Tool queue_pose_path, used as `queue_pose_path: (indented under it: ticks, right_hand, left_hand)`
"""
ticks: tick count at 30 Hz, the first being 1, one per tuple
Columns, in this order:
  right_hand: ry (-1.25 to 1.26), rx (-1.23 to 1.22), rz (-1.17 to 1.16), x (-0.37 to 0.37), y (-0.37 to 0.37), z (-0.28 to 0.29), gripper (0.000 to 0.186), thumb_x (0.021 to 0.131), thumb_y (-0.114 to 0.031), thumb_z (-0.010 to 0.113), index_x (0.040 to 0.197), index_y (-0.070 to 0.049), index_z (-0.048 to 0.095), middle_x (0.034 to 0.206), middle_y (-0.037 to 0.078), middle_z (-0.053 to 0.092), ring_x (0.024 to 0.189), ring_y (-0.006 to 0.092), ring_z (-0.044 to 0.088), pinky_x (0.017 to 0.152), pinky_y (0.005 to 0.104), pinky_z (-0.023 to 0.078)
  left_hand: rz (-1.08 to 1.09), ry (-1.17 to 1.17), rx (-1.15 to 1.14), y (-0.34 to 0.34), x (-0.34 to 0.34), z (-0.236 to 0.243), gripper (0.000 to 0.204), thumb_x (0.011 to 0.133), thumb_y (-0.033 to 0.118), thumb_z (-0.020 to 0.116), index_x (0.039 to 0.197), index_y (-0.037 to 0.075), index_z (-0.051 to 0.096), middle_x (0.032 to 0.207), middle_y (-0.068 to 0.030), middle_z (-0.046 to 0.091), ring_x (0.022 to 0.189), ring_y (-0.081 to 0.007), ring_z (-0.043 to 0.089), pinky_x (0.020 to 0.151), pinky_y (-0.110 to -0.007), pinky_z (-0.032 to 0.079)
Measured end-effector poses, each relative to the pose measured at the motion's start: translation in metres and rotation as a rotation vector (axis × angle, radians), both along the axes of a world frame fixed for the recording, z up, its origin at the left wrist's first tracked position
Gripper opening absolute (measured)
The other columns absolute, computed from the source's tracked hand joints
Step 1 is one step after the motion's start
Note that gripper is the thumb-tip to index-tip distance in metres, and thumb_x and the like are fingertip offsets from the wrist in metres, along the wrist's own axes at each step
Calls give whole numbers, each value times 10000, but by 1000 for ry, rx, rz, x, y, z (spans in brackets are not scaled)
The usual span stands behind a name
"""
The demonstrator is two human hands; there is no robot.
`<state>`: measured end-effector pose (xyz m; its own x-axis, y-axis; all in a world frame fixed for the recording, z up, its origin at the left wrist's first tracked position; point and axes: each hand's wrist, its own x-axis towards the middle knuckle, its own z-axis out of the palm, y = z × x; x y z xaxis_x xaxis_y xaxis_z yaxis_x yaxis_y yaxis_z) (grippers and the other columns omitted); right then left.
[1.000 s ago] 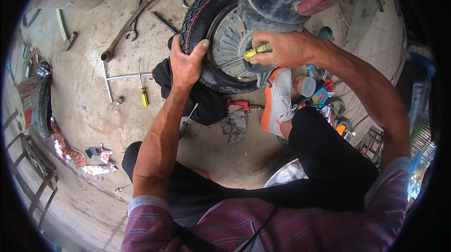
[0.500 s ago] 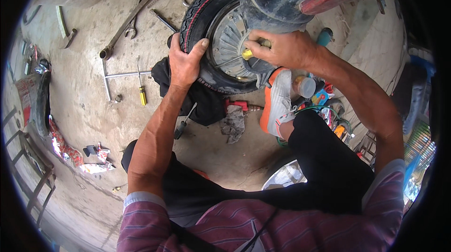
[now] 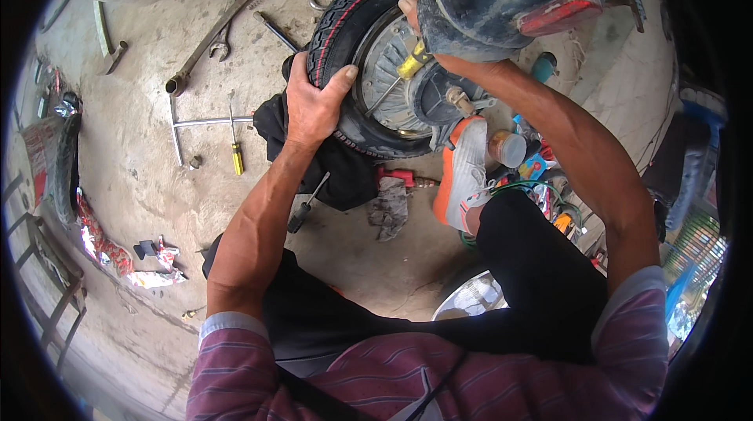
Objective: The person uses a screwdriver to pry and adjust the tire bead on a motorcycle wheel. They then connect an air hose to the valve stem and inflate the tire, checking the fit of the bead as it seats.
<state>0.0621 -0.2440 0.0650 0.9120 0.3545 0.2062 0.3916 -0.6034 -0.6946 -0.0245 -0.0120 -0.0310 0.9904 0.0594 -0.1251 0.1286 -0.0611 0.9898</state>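
Note:
My left hand (image 3: 315, 103) is wrapped round the near left edge of a black tyre (image 3: 328, 44) with a red line, thumb on its sidewall. The tyre sits on a finned metal wheel hub (image 3: 390, 95). A yellow-handled screwdriver (image 3: 412, 61) slants across the hub, its tip down by the rim near my left hand. My right hand (image 3: 409, 10) reaches beneath a dirty black mudguard (image 3: 478, 9) with a red reflector; only some fingers show at its left edge, beside the tyre. The mudguard hides the rest, close to the screwdriver's handle end.
Left of the wheel lie a large wrench (image 3: 212, 36), a T-shaped wrench (image 3: 212, 121), another yellow screwdriver (image 3: 238, 156) and a hammer (image 3: 114, 60). A black cloth (image 3: 345, 183) lies beneath the tyre's near side. My shoe (image 3: 468, 174) stands by the hub, near a round tub (image 3: 510, 148).
My right hand has moved up from the hub to behind the mudguard. The screwdriver's handle now shows fully, tilted up. Wheel and mudguard have shifted slightly right; my left hand still grips the tyre.

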Motion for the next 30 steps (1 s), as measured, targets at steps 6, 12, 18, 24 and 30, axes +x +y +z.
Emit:
queue_pose_path:
  ticks: [6,12,18,24,30]
  right_hand:
    - [-103,-226,22,-1,-2,-4,253,1078,-189,656,848,-92,619,739,22,519,724,189,518,702,388,446]
    - [-76,-226,11,-11,12,24,210,1075,-214,656,898,-101,640,752,36,568,717,227,581,696,416,464]
    - [-426,-304,90,-12,20,22,189,1064,-240,666,940,-100,642,767,45,596,721,234,615,709,411,493]
    - [-645,-441,117,-16,6,8,132,1069,-209,651,999,-100,624,768,53,569,757,251,597,749,409,488]
    - [-422,-202,76,-12,20,19,126,1072,-146,641,962,-90,613,753,24,556,675,217,545,658,409,451]
  left_hand:
    - [41,-3,-35,-3,0,-2,588,892,383,856,1217,-50,628,1062,-185,735,972,-255,689,921,-390,549]
    - [42,-26,-1,-4,0,9,554,915,350,835,1233,-54,627,1088,-183,736,983,-246,684,937,-383,545]
    - [50,-9,-57,-5,-1,3,528,919,333,830,1218,-51,627,1093,-171,738,987,-229,679,938,-373,544]
    - [3,30,-27,-2,-2,4,543,950,328,790,1288,-63,624,1141,-143,723,1037,-206,653,978,-356,520]
    - [54,3,-67,-6,-2,3,509,921,313,829,1219,-45,624,1083,-161,738,982,-212,678,922,-367,546]
